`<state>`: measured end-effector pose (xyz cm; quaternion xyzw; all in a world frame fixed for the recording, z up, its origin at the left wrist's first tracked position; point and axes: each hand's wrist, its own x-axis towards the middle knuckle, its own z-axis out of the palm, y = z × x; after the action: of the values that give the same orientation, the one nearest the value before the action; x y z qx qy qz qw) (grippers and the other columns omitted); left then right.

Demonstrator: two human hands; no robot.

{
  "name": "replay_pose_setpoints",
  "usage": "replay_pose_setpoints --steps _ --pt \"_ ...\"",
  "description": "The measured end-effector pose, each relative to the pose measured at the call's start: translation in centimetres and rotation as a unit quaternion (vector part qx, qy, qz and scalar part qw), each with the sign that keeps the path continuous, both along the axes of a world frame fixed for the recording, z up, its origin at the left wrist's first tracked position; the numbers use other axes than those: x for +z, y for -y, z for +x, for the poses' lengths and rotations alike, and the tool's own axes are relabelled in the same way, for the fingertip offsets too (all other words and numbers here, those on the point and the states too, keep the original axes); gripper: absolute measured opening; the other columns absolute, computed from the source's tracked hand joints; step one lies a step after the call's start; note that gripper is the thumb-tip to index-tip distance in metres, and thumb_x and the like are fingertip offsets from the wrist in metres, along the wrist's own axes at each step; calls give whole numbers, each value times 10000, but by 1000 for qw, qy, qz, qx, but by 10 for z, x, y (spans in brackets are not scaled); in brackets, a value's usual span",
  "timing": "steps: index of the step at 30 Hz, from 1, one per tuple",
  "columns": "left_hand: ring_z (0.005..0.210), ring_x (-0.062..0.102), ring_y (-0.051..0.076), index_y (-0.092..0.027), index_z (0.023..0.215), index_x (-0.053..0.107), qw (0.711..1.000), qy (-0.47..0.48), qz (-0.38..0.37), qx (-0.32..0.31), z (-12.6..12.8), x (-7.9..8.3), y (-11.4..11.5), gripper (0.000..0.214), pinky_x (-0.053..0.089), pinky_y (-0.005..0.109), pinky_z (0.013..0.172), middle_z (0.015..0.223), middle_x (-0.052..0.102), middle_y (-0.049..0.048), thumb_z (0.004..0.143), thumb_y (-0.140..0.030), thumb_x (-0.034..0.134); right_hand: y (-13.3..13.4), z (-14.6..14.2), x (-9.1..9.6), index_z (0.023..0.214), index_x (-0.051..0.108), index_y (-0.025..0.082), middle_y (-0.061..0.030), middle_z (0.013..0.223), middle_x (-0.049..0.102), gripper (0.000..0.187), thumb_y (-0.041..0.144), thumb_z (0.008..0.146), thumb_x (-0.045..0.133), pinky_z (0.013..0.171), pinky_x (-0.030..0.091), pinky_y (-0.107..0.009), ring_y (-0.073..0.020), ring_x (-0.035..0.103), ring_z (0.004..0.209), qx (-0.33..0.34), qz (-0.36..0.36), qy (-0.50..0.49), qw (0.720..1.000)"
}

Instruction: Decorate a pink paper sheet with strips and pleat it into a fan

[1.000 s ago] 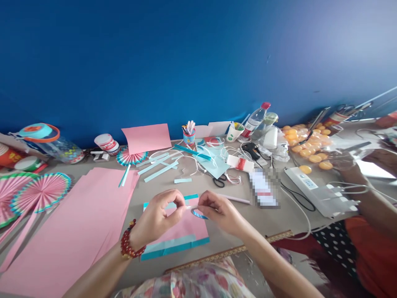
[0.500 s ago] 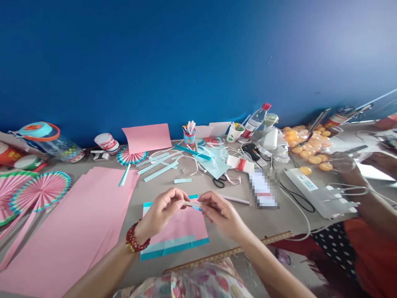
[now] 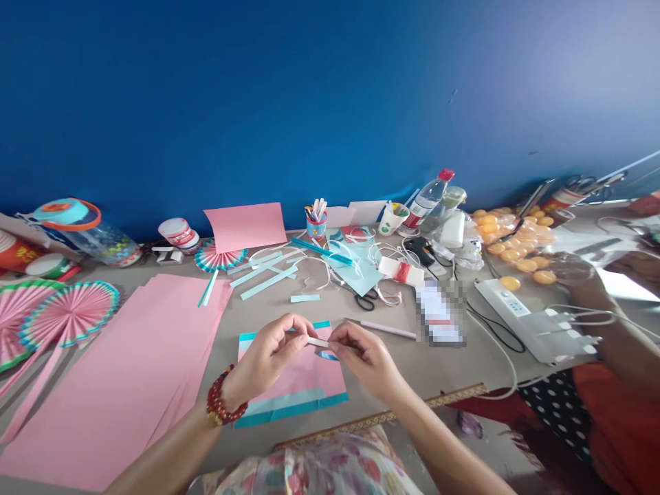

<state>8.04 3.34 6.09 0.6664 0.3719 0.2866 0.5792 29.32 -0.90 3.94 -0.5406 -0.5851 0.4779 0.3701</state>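
A narrow white strip [image 3: 318, 342] is stretched between both hands, just above a pink sheet [image 3: 293, 375]. My left hand [image 3: 273, 354], with a red beaded bracelet on its wrist, pinches one end. My right hand [image 3: 366, 357] has its thumb and fingers closed on the other end. Below the right fingertips is a small shiny blue piece [image 3: 326, 355]; whether it is held or lies on the sheet I cannot tell. Turquoise bands [image 3: 289, 409] edge the pink sheet at top and bottom, with a paler strip along the lower one. Behind my right hand lies a pen-like stick [image 3: 389, 329].
Large pink sheets [image 3: 118, 371] and pleated paper fans [image 3: 72, 313] cover the left. Pale blue strips [image 3: 268, 282], scissors [image 3: 366, 299] and white cord [image 3: 402, 271] lie behind my hands. Right are a power strip [image 3: 515, 316], orange balls [image 3: 515, 247] and another person's arm [image 3: 608, 330].
The white strip shows more plainly between my fingers. My right hand has shifted slightly, and the pen-like stick is more exposed. The whole view has moved a little.
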Motion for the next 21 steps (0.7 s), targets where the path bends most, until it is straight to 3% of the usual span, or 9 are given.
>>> replay_pose_setpoints --steps 3,6,9,12,15,18,21 --pt "899 591 154 -200 913 543 1000 -9 16 1 0 2 4 172 462 247 734 1047 639 45 983 -330 454 0 -1 2 804 576 186 27 678 519 145 302 889 563 531 304 -213 -102 423 609 -7 2 5 1000" --pt "1034 598 180 -213 938 531 998 -8 62 5 2 3 9 138 482 289 856 1084 634 54 992 -291 431 0 -2 3 798 573 183 26 680 521 128 280 879 551 536 309 -209 -101 420 611 -21 3 -4 1000" --pt "1113 577 193 -223 951 509 979 -36 196 30 7 0 15 100 443 362 988 1100 630 62 982 -203 416 0 -5 1 785 562 184 23 686 515 119 267 865 533 547 339 -212 -103 425 607 -46 5 -37 998" --pt "1113 576 207 -230 960 506 937 -78 339 38 12 -6 22 148 311 483 1121 1058 647 57 934 -104 433 1 -10 -3 761 545 191 18 692 514 127 268 858 517 556 364 -217 -110 438 611 -76 18 -70 994" --pt "1073 596 209 -243 1003 521 906 -82 413 34 12 -11 30 236 211 543 1164 1045 667 43 878 -49 470 0 -10 -11 764 548 197 20 680 519 145 291 872 523 562 369 -222 -116 447 612 -108 39 -67 991" --pt "1085 593 219 -259 1015 538 912 -57 402 60 7 -10 35 261 229 526 1156 1069 666 39 865 -54 478 -4 5 -16 841 571 204 21 679 536 151 334 910 538 562 382 -232 -125 471 602 -197 83 -33 976" --pt "1088 578 217 -243 939 546 960 -41 258 104 4 -5 28 130 358 428 1069 1091 646 50 926 -150 456 -15 30 -16 984 617 218 -33 850 653 141 329 943 540 663 451 -281 -168 584 723 -241 177 55 953"
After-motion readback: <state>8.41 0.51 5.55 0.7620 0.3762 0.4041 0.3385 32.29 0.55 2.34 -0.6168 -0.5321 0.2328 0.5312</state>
